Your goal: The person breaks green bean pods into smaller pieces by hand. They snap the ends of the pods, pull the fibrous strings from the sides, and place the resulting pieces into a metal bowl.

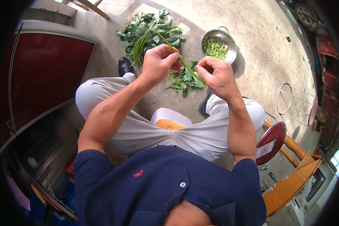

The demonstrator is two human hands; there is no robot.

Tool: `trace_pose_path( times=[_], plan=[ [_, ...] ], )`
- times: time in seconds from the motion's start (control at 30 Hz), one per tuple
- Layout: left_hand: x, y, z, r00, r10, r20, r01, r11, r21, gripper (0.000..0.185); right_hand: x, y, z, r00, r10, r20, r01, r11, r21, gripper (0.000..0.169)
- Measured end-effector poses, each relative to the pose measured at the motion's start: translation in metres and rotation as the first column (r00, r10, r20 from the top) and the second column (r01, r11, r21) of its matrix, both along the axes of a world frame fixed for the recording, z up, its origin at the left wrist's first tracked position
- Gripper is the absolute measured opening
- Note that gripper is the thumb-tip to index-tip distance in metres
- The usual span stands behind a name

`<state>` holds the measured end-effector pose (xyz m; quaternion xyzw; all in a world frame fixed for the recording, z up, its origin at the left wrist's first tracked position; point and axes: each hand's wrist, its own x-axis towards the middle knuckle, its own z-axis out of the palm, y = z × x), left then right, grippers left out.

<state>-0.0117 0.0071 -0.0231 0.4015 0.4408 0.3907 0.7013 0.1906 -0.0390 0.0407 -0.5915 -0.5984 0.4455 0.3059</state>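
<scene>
Between my hands a long green leafy-vegetable stem (189, 69) slants down to the right. My left hand (164, 60) pinches its upper part between thumb and fingers. The thumb and forefinger of my right hand (214, 74) are at the lower part; the exact contact is partly hidden. Beyond my left hand, a large heap of leafy greens (142, 36) lies on the concrete floor, long stems towards me. A smaller pile of picked leaves (186, 80) lies below the held stem. To the right stands a metal bowl (232, 53) with short green stem pieces (213, 48) inside.
A low stool (172, 114) shows between my legs. A dark red cabinet (49, 70) stands on the left. On the right are a red-topped metal stool (313, 110), another round red seat (276, 134) and wooden furniture (291, 188). A wooden leg (94, 9) reaches the floor at upper left.
</scene>
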Motion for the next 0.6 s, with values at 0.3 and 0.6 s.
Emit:
trace_pose_path(
  times=[0.3, 0.6],
  plan=[
    [-0.009, 0.006, -0.012, 0.997, 0.013, -0.077, -0.011, 0.999, 0.031, 0.008, 0.007, -0.002, 0.002, 0.995, -0.065, -0.078, 0.066, 0.998, -0.002, 0.009],
    [-0.018, 0.011, -0.022, 0.993, 0.063, -0.103, -0.058, 0.997, 0.053, 0.006, 0.014, -0.003, -0.001, 0.987, -0.126, -0.104, 0.128, 0.992, 0.017, 0.009]
  ],
)
